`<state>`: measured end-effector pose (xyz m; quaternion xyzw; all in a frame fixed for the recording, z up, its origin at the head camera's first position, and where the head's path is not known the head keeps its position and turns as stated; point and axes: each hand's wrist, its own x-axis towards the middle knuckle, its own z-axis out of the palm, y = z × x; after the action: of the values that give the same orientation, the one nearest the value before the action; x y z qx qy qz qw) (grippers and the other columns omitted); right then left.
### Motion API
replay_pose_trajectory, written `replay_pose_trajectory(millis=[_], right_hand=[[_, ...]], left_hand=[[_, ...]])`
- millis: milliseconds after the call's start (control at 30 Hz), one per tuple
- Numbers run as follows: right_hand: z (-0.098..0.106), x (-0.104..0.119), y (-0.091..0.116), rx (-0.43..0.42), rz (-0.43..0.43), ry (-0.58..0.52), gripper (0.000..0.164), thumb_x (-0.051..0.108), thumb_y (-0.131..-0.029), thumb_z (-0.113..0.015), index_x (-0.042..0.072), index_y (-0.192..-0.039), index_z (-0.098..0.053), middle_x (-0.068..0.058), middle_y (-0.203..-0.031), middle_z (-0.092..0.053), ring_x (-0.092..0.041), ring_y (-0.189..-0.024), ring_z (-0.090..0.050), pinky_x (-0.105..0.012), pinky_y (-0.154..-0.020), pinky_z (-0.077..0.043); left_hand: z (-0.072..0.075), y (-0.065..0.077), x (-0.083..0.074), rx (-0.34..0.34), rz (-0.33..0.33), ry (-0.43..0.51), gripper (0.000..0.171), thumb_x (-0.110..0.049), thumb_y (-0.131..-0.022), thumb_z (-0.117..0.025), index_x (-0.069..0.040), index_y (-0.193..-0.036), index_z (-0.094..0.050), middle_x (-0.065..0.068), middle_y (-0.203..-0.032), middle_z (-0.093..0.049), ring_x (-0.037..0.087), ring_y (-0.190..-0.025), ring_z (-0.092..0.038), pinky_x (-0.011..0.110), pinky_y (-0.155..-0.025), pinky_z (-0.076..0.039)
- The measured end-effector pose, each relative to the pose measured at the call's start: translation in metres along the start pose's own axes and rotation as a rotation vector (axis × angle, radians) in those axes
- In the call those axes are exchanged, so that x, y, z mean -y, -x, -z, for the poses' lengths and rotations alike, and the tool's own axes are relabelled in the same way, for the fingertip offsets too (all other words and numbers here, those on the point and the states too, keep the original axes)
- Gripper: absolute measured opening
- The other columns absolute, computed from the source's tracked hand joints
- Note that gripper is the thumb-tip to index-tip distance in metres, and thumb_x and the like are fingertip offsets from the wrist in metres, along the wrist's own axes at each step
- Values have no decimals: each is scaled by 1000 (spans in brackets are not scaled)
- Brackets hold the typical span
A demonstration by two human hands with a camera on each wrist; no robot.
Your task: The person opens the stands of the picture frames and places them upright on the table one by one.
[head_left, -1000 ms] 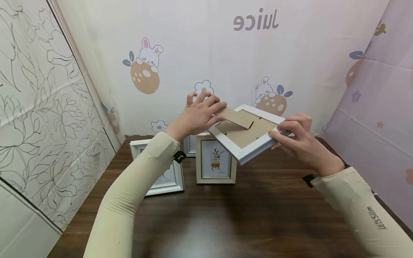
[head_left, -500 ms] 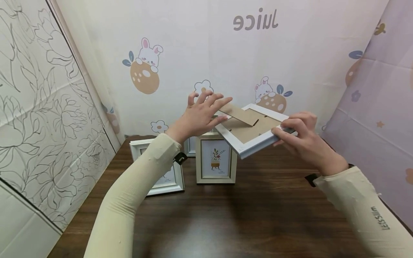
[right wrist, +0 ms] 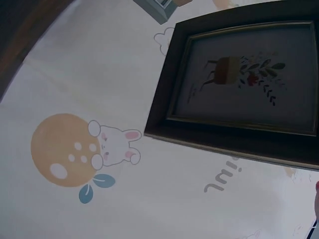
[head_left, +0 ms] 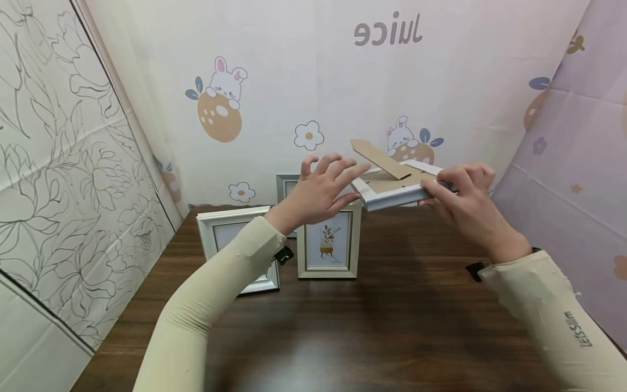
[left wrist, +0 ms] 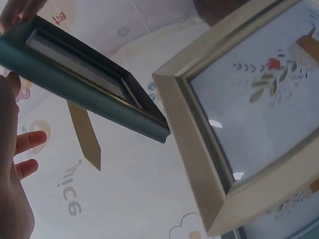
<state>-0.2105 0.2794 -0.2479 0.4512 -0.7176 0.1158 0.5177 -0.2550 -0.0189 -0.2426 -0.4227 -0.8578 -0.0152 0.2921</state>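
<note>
My right hand (head_left: 465, 201) grips the near right edge of a picture frame (head_left: 392, 200), held up off the table with its back upward. A cardboard stand (head_left: 379, 158) sticks up, folded out from that back. At the frame's left corner is my left hand (head_left: 325, 188), fingers spread and mostly straight; whether the thumb touches the frame is unclear. The left wrist view shows this frame (left wrist: 94, 102) from below, its stand (left wrist: 85, 137) pointing away. In the right wrist view its front (right wrist: 239, 74) shows a potted-plant print, in shadow.
Several frames stand on the dark wooden table (head_left: 313, 337): a white one (head_left: 209, 228) at left, partly behind my left sleeve, a cream one (head_left: 327, 274) in the middle, and a grey one (head_left: 282, 185) behind them. A printed cloth (head_left: 274, 76) hangs at the back.
The frame has moved right and tilted flatter. Its stand has swung further out from the back, and my left fingers have come off it. Both hands have shifted right.
</note>
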Motion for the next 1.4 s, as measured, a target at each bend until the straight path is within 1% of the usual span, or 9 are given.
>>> replay_pose_trajectory(millis=[233, 333, 500, 667, 767, 933, 1000, 1233, 1400], right_hand=[[-1, -7, 5, 70, -70, 24, 43, 44, -103, -48, 4, -108, -63, -22, -94, -47, -41, -86, -35, -64, -81, -14], [-1, -9, 7, 93, -101, 29, 45, 46, -103, -47, 4, -108, -63, -23, -95, -48, -42, -88, -37, -65, -83, -14], [2, -11, 9, 139, -138, 58, 49, 50, -103, -44, 4, -109, -63, -23, -95, -48, -43, -89, -39, -65, -84, -17], [3, -12, 11, 161, -153, 69, 54, 51, -103, -42, 2, -107, -64, -23, -93, -48, -45, -86, -40, -66, -82, -16], [3, -13, 14, 180, -159, 71, 54, 51, -103, -42, 2, -105, -64, -22, -90, -48, -45, -81, -40, -67, -80, -16], [2, -13, 21, 211, -197, 69, 57, 53, -103, -40, 2, -103, -65, -19, -88, -48, -41, -76, -39, -66, -81, -15], [1, -12, 25, 228, -227, 70, 59, 55, -102, -39, 2, -102, -65, -18, -88, -49, -39, -76, -39, -66, -82, -16], [-4, -6, 37, 293, -282, 87, 63, 57, -101, -35, 2, -102, -65, -16, -86, -49, -37, -75, -39, -67, -81, -18], [-12, -5, 47, 327, -303, 82, 66, 60, -99, -30, 3, -101, -64, -14, -86, -48, -37, -75, -41, -69, -80, -20]], left_hand=[[-15, 3, -14, -10, -17, 10, 59, -52, -102, -47, -31, -155, -33, 1, -150, -40, 23, -137, -25, 54, -103, -16], [-21, 3, -19, -50, -23, 12, 56, -49, -103, -47, -30, -154, -36, 1, -150, -40, 23, -136, -26, 54, -103, -16], [-31, 3, -23, -136, -42, 12, 51, -41, -102, -54, -29, -150, -44, 2, -146, -45, 24, -134, -30, 54, -103, -17], [-40, 0, -24, -169, -35, -6, 49, -37, -101, -57, -31, -149, -46, 2, -143, -46, 23, -133, -30, 54, -104, -17], [-46, -1, -27, -185, -35, -28, 48, -38, -102, -56, -31, -148, -46, 2, -141, -47, 23, -132, -31, 54, -103, -19], [-57, -2, -32, -245, -42, -81, 43, -41, -103, -53, -30, -144, -49, 1, -137, -50, 23, -131, -34, 55, -101, -21], [-60, -3, -34, -260, -43, -91, 41, -41, -103, -53, -30, -142, -51, 0, -135, -51, 23, -130, -35, 55, -100, -21], [-66, 1, -38, -246, -45, -100, 35, -41, -103, -53, -31, -137, -54, 1, -136, -51, 24, -132, -34, 55, -101, -20], [-73, 7, -41, -209, -28, -107, 35, -43, -103, -51, -33, -137, -55, 2, -138, -51, 25, -132, -33, 55, -101, -18]])
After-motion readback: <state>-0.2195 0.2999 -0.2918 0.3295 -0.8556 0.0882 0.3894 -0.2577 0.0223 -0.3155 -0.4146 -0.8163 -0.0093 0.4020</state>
